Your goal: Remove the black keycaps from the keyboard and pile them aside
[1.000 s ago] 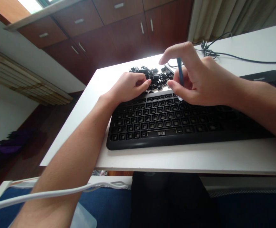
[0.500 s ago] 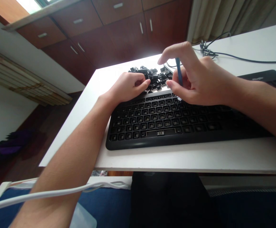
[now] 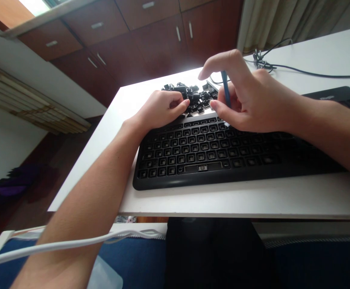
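Note:
A black keyboard (image 3: 175, 180) lies on the white table, its key positions showing as open square sockets without caps. Over its back part, my right hand (image 3: 250, 100) grips a slim blue stick-like tool (image 3: 226, 89), with the index finger arched away from it. A small white bit (image 3: 227, 125) shows under that hand; what it belongs to is hidden. My left hand (image 3: 162, 106) rests at the keyboard's far left edge, fingers curled and thumb near the index finger. Whatever it may hold is hidden. Loose black keycaps (image 3: 197, 98) are heaped just beyond the keyboard, beside the left fingertips.
A dark cable (image 3: 316, 75) with a tangled bundle runs across the table (image 3: 223, 198) at the back right. The white cord (image 3: 72, 243) crosses in front of my left forearm. Wooden cabinets (image 3: 150, 48) stand behind the table.
The view has shifted very slightly. Both hands keep practically the same pose and place over the keyboard.

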A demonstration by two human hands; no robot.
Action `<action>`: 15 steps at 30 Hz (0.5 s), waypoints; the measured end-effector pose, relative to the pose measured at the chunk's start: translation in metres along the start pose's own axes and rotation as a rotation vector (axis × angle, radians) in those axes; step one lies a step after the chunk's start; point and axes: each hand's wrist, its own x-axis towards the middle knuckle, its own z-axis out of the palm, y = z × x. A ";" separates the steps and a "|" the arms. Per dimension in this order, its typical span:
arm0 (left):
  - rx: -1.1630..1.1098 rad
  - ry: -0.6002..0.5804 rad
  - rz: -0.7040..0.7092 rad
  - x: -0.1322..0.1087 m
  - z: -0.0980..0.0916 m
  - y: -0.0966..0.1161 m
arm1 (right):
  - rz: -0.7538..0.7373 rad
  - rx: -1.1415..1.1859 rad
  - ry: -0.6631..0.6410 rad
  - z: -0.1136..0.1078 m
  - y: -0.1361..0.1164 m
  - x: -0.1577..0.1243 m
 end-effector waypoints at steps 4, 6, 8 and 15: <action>0.006 -0.007 0.001 0.000 0.000 0.000 | -0.035 0.010 0.018 0.001 0.003 -0.001; 0.009 -0.008 -0.002 0.000 0.000 -0.001 | -0.044 0.010 0.021 0.001 0.004 -0.001; 0.011 -0.005 -0.004 0.000 0.000 -0.001 | -0.046 0.009 0.021 0.001 0.004 -0.001; 0.011 -0.016 -0.002 0.000 -0.001 0.000 | -0.015 0.011 -0.003 0.001 0.001 0.000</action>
